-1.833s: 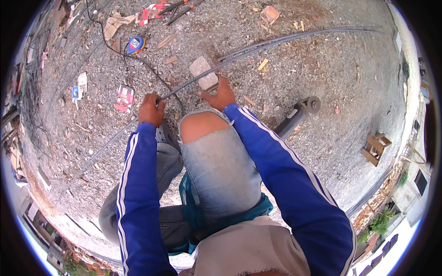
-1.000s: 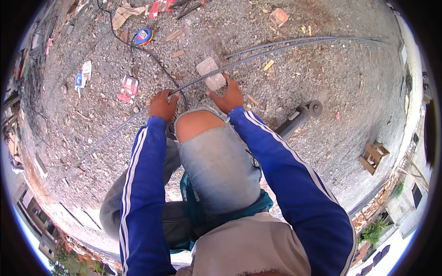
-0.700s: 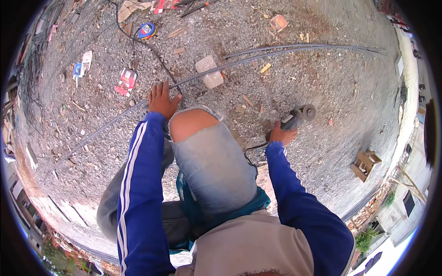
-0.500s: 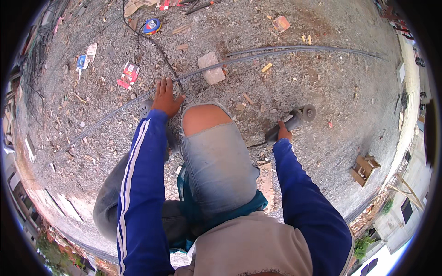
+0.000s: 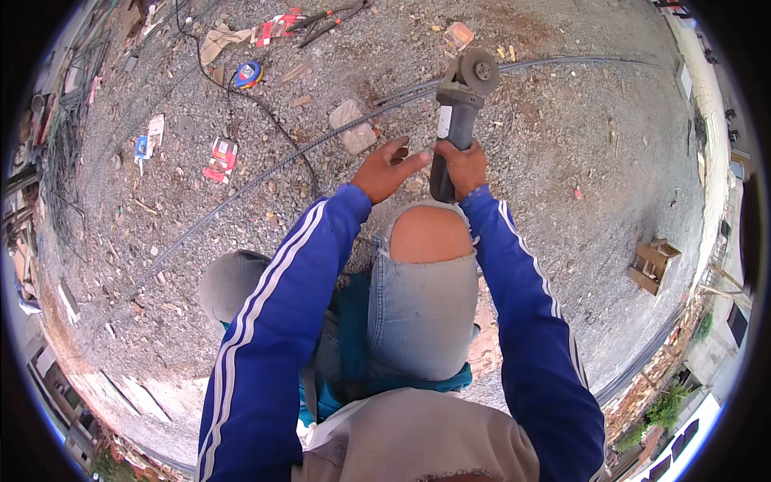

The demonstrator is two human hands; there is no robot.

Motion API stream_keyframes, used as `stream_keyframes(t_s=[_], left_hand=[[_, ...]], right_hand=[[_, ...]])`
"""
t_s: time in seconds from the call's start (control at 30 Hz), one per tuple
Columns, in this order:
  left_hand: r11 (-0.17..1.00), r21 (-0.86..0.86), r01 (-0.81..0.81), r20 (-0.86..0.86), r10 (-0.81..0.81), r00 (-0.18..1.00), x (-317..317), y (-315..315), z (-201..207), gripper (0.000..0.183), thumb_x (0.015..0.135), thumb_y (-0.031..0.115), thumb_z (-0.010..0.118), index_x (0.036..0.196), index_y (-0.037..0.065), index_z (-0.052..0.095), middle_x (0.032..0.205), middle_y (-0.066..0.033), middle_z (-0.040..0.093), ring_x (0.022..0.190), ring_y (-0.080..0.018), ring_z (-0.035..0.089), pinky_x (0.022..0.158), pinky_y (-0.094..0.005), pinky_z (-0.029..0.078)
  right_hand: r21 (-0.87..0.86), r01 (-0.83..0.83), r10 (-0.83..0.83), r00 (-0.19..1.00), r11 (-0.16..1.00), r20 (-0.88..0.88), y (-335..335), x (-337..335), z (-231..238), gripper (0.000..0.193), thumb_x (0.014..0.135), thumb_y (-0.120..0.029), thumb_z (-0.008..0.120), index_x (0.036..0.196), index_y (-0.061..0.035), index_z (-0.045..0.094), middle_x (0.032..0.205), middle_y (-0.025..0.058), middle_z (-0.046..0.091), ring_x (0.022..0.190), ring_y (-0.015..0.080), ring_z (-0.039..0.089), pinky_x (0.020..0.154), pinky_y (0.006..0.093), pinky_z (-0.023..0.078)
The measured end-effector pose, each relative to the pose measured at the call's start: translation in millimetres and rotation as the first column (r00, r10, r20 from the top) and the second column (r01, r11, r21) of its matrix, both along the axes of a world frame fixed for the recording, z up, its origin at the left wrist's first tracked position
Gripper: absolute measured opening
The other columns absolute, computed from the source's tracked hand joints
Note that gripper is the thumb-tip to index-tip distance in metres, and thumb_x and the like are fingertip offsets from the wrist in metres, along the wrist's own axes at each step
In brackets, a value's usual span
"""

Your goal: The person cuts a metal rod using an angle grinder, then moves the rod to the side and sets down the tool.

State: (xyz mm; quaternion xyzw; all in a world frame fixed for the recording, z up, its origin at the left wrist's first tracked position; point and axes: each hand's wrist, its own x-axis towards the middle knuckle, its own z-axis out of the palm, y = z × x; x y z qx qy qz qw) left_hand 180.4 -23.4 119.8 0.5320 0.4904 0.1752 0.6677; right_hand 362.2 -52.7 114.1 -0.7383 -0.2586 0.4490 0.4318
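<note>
An angle grinder (image 5: 458, 123), dark grey with a round disc at its head, is gripped by its body in my right hand (image 5: 466, 167). Its disc end points away from me, above the gravel. Close beside its handle, my left hand (image 5: 389, 170) has its fingers apart and holds nothing. Beyond that hand, long thin steel bars (image 5: 321, 141) run across the ground from lower left to upper right. They pass over a pale stone block (image 5: 353, 128).
A black cable (image 5: 277, 120) snakes over the gravel on the left. A blue tape measure (image 5: 248, 75), a red and white packet (image 5: 220, 159) and long-handled cutters (image 5: 329, 24) lie farther off. A broken cardboard box (image 5: 654, 266) sits to the right.
My right hand has lifted the grinder and brought it inward and forward, its disc now facing away. My left hand has left the bars and moved right, toward the grinder.
</note>
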Motion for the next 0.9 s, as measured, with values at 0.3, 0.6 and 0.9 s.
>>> stream_keyframes(t_s=[0.3, 0.6, 0.9], left_hand=[[0.914, -0.174, -0.366, 0.581, 0.395, 0.712, -9.3, 30.4, 36.0, 0.066, 0.090, 0.054, 0.060, 0.130, 0.004, 0.046, 0.124, -0.0121, 0.054, 0.115, -0.0177, 0.050, 0.098, -0.0315, 0.040], [0.924, -0.233, -0.303, 0.636, 0.380, 0.672, -137.1, 46.5, 89.2, 0.057, 0.092, 0.046, 0.058, 0.125, 0.001, 0.048, 0.107, -0.0139, 0.060, 0.092, -0.0200, 0.064, 0.077, -0.0349, 0.055], [0.966, -0.231, -0.113, 0.438, 0.207, 0.875, -162.9, 29.9, 118.3, 0.054, 0.084, 0.032, 0.067, 0.122, -0.003, 0.052, 0.099, -0.0167, 0.066, 0.086, -0.0228, 0.068, 0.073, -0.0346, 0.057]], right_hand=[[0.098, -0.234, 0.231, 0.972, 0.967, 0.037, 80.9, -86.8, 78.9, 0.055, 0.068, -0.030, 0.077, 0.095, 0.0127, 0.057, 0.085, 0.0187, 0.066, 0.074, 0.0241, 0.066, 0.065, 0.0350, 0.053], [0.206, -0.306, 0.211, 0.900, 0.930, 0.382, 92.3, -181.5, 109.1, 0.066, 0.084, -0.056, 0.064, 0.096, 0.0080, 0.056, 0.081, 0.0167, 0.064, 0.069, 0.0248, 0.061, 0.061, 0.0374, 0.048], [0.266, -0.140, 0.283, 0.716, 0.954, -0.638, 101.4, -202.4, 113.2, 0.059, 0.093, -0.061, 0.046, 0.116, -0.0076, 0.056, 0.094, 0.0068, 0.064, 0.077, 0.0170, 0.063, 0.071, 0.0332, 0.053]])
